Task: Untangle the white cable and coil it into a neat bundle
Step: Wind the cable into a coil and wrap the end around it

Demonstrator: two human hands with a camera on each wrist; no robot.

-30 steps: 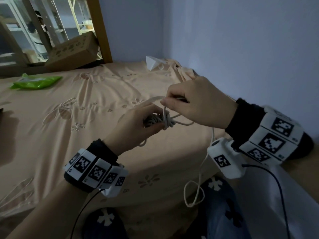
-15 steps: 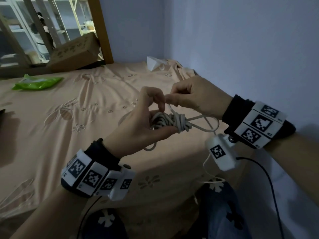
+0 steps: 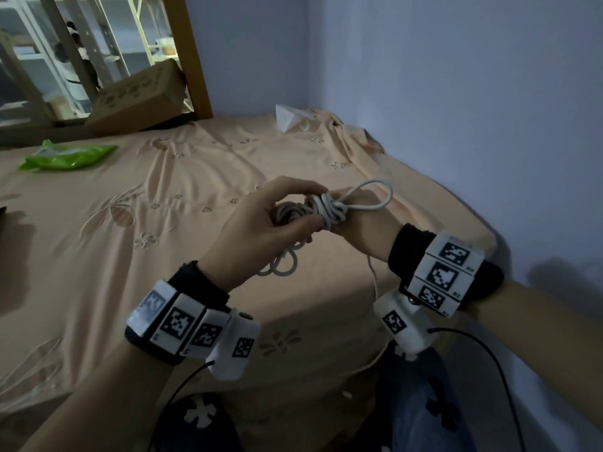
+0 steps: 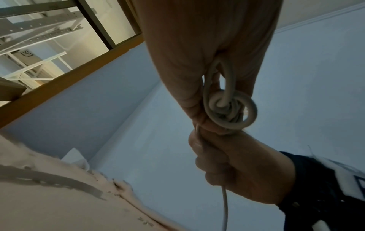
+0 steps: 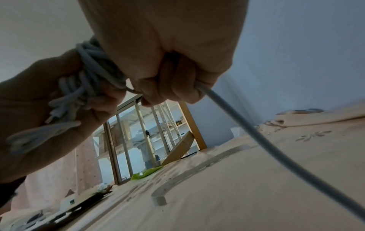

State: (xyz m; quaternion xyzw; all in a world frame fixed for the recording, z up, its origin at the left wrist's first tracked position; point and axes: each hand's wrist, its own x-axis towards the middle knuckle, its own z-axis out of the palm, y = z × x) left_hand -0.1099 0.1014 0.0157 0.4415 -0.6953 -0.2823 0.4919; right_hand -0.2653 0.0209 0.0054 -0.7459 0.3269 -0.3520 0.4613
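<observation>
The white cable (image 3: 321, 208) is wound into a small bundle held above the peach bedsheet (image 3: 114, 243). My left hand (image 3: 261, 230) grips the bundle, thumb underneath and fingers curled over it. A loose loop (image 3: 375, 197) sticks out to the right. My right hand (image 3: 362, 233) sits just right of and under the bundle, closed round the free strand (image 3: 372, 272) that hangs down. In the left wrist view the cable wraps (image 4: 229, 109) lie between my left hand (image 4: 197, 65) and my right hand (image 4: 237, 164). The right wrist view shows my right hand (image 5: 168, 70) fisted on the strand (image 5: 276, 148).
A green packet (image 3: 68, 156) lies at the bed's far left. A cardboard box (image 3: 140, 96) leans against a wooden frame post (image 3: 192, 53). A white object (image 3: 288, 117) sits at the far corner. The blue wall (image 3: 456, 125) runs along the right. My knees are below.
My right hand has swung from above the bundle down to its right and underside, carrying the strand round it. A loop now stands out to the right. My left hand still holds the bundle.
</observation>
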